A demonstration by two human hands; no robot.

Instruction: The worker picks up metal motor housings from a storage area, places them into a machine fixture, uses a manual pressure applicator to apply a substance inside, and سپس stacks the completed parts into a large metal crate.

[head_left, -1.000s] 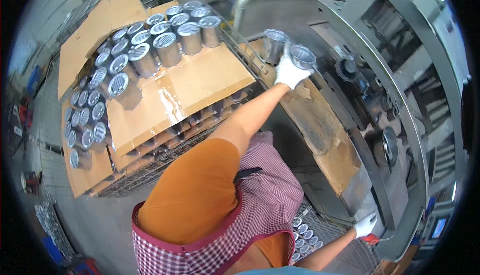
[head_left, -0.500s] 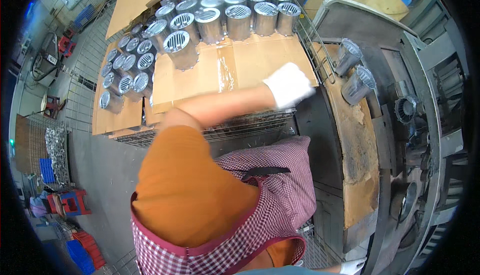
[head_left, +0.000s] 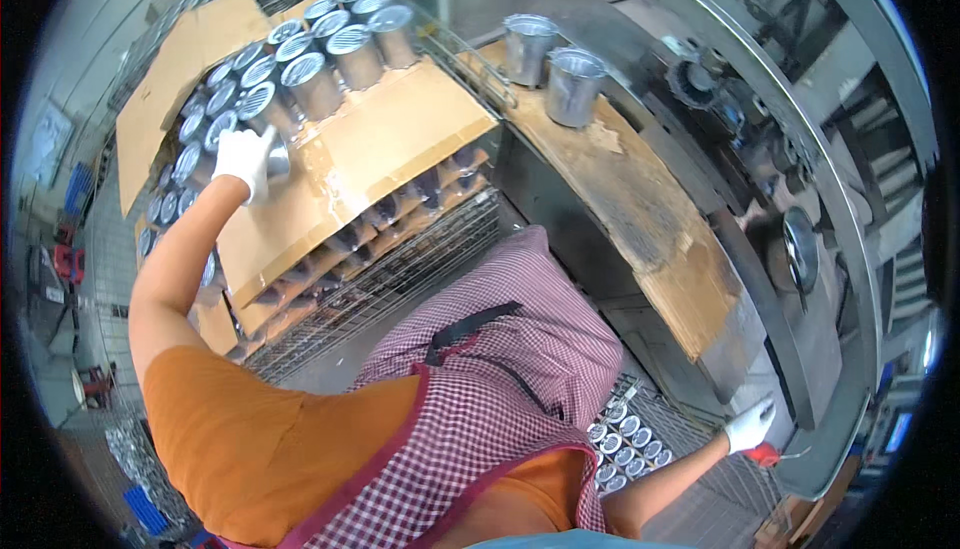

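My left hand [head_left: 243,161], in a white glove, is closed around a metal cylinder [head_left: 280,160] with a slotted top at the front of a group. Much of that cylinder is hidden behind the glove. Rows of similar cylinders [head_left: 312,84] stand upright on the cardboard sheet [head_left: 380,139] behind and beside it. At the lower right, my gloved right hand [head_left: 750,427] is by the machine's edge, close to a red round part [head_left: 763,454]. Its fingers are too small and blurred to read.
Two metal cylinders [head_left: 575,89] stand on a worn cardboard-covered ledge [head_left: 650,229] at right. A wire cage [head_left: 370,294] holds the layered cardboard and cylinders. Another wire basket with several cylinders [head_left: 625,444] sits low by my apron. A metal machine frame [head_left: 740,39] curves along the right.
The view has swung toward the right. My left hand has gone from the cardboard's right end over to the cylinders and closed on one. My right hand and forearm show more fully.
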